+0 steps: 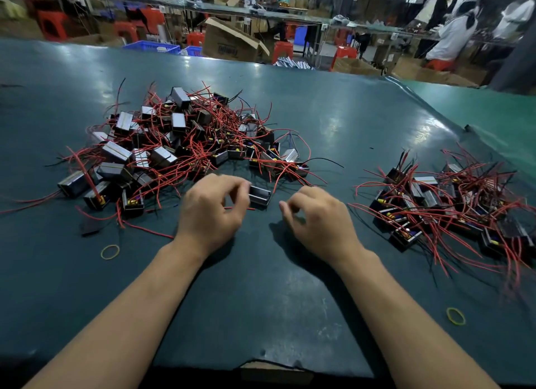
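Left hand (210,211): our fingers (232,183) curl onto the left end of the small black box (260,196) and grip it there.
Small black box: it sits near the middle of the counter (261,296), between our two hands, just on the near side of the big pile (185,139).
Right hand (317,219): it is just right of the box and not touching it; the fingers are curled in with thumb close to forefinger, and we cannot tell whether they pinch anything.
Big pile: black boxes tangled in red wires, towards the counter's left and far side.
Smaller pile (452,209): the same boxes and wires, by the right edge.
Rubber bands: one yellow band (110,251) lies left of our left wrist, another band (456,316) towards the near right corner.
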The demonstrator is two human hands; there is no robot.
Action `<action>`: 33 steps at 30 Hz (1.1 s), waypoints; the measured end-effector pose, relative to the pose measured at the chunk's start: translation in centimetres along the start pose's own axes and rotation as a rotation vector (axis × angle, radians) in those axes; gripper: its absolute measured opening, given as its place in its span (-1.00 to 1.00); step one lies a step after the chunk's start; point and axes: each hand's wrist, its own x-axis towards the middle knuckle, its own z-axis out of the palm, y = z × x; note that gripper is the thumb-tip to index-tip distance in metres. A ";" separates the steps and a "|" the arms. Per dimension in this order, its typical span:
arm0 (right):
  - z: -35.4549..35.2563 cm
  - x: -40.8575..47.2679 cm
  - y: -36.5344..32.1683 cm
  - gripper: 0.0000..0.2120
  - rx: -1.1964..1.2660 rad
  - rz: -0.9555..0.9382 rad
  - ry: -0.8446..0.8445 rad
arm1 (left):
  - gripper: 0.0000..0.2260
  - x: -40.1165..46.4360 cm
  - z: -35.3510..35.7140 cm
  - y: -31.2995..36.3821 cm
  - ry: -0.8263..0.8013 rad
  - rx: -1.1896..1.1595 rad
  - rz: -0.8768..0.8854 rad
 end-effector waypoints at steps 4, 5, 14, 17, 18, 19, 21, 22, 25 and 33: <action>0.4 -0.7 0.9 -0.74 0.023 -0.002 -0.024 | -0.69 -0.2 0.6 0.2 -0.306 0.219 0.104; 0.4 -0.7 1.0 -0.73 0.031 0.008 -0.007 | -0.61 -0.3 0.8 0.2 -0.393 0.268 0.079; 0.3 -0.9 1.0 -0.71 0.060 0.076 -0.012 | -0.78 -0.8 0.1 0.3 -0.370 0.242 0.029; 0.4 -0.9 1.1 -0.70 0.060 0.082 -0.015 | -0.78 0.5 -0.1 -1.0 -0.283 0.346 -0.055; 0.4 -0.9 1.1 -0.70 0.060 0.087 -0.015 | -0.74 1.3 -0.2 -1.6 -0.292 0.368 -0.137; 0.4 -0.9 1.1 -0.70 0.056 0.091 -0.017 | -0.70 2.1 -0.4 -2.4 -0.318 0.424 -0.212; 0.5 -0.9 1.0 -0.71 0.052 0.096 -0.024 | -0.66 3.2 -0.5 -3.9 -0.419 0.613 -0.259; 0.5 -0.9 1.0 -0.71 0.053 0.097 -0.025 | -0.64 3.4 -0.6 -4.4 -0.474 0.687 -0.249; 0.5 -0.9 1.2 -0.71 0.053 0.113 -0.024 | -0.67 3.1 -0.3 -4.6 -0.474 0.762 -0.233; 0.5 -0.8 1.1 -0.70 0.051 0.139 -0.044 | -0.86 1.7 -0.4 -3.5 -0.230 0.367 -0.320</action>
